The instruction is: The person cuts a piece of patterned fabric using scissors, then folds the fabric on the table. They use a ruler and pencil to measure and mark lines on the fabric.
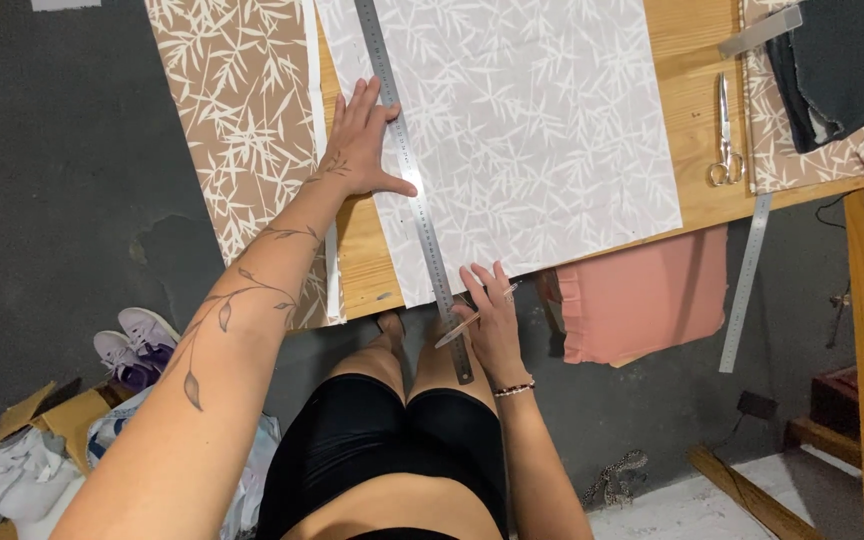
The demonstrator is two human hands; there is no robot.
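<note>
1. The right hand [492,318] is sitting nearest the body, at the counter's near edge, with its fingers closed around a thin clear pen [476,312]. The tip is lying against the near end of the long steel ruler [414,190]. To mark well, I judge the tip should be hugging the ruler's edge, tilted only slightly.
2. The pale leaf-print fabric [532,130] is lying flat under the ruler and reaching the near edge of the counter [362,265]. It looks smooth, and it needs to be kept so.
3. Farther up, the left hand [362,145] is pressing down open, fingers spread, on the fabric and touching the ruler's left side. Steady downward pressure here is probably what is stopping the ruler from pivoting.
4. A brown leaf-print fabric [242,110] is lying beside that hand, to its left.
5. Scissors [724,135] are resting well apart, far right.
</note>
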